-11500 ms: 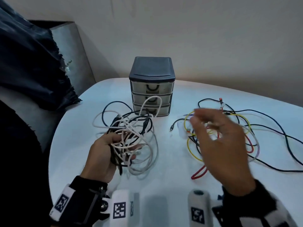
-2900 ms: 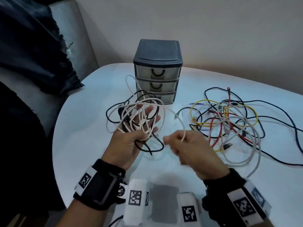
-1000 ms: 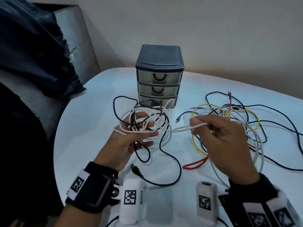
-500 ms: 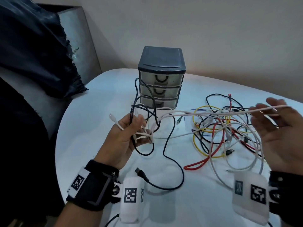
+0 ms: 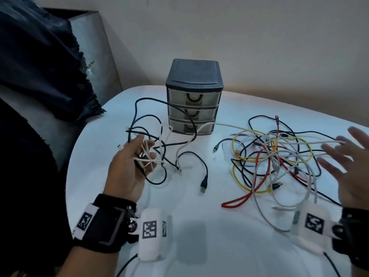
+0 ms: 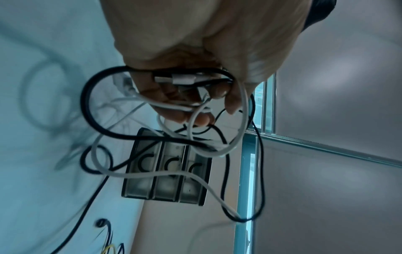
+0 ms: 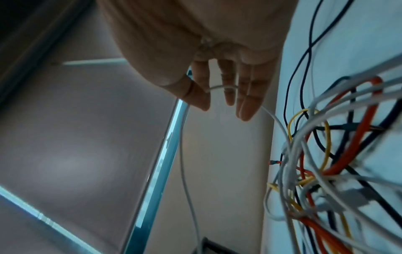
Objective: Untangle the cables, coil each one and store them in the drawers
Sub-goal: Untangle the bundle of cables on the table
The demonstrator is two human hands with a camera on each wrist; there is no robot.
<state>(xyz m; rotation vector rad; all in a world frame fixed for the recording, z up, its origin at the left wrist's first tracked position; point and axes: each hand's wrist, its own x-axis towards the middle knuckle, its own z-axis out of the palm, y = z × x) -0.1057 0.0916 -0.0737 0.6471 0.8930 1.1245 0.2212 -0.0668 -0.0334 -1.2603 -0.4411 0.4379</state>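
The left hand (image 5: 129, 168) grips a bundle of thin white and black cables (image 5: 159, 148) above the white table (image 5: 199, 246), fingers curled round the strands. 1 long white cable (image 5: 229, 125) runs rightward from this bundle, past the grey 3-drawer plastic cabinet (image 5: 194, 100), to the right hand (image 5: 347, 166). Its fingers (image 7: 248, 96) are spread and straight; the cable lies draped across them. The long axis runs left-right, so the right hand is better placed to draw it free.

I count one drawer unit (image 5: 194, 100) with three drawers, all closed, on one white table (image 5: 219, 246). One red cable (image 5: 257, 164) and one yellow cable (image 5: 242, 134) show; I can't separate the tangled white and black ones to count them. Two hands, each wearing one wrist camera.
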